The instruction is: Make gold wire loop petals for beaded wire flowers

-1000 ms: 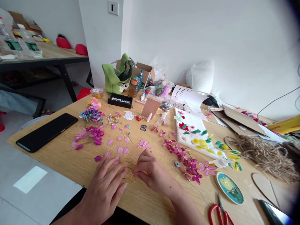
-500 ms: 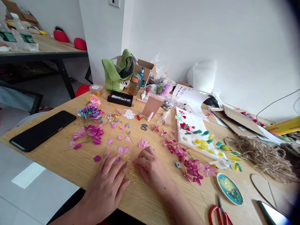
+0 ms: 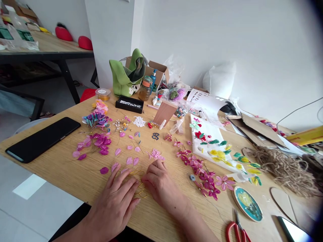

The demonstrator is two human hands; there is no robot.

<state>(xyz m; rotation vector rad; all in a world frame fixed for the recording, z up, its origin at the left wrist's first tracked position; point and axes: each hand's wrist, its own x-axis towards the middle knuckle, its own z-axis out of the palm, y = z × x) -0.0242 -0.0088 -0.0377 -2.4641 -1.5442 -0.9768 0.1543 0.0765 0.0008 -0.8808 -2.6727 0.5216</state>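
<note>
Near the table's front edge, my left hand (image 3: pixel 112 200) lies palm down with its fingers stretched out. Its fingertips rest beside and partly over thin gold wire loops (image 3: pixel 142 194). My right hand (image 3: pixel 161 183) is closed in a pinch at the right side of these loops; its fingertips appear to grip the gold wire, though the exact contact is hidden. Just past my left fingers lie pale pink petals (image 3: pixel 129 160) and a darker magenta petal (image 3: pixel 104 170). A small heap of pink stamens (image 3: pixel 155 154) sits beyond my right hand.
Magenta wire flowers (image 3: pixel 208 179) lie to the right, near a white foam board (image 3: pixel 198 137) with yellow and green pieces. Red-handled scissors (image 3: pixel 236 228) and a round painted plaque (image 3: pixel 248 203) are at the front right. A black phone (image 3: pixel 42 139) lies left; a green bag (image 3: pixel 123 79) stands behind.
My left hand has shifted slightly, showing more of the gold loops and pale petals. My right hand stays pinched in nearly the same spot. The camera view has tilted a little.
</note>
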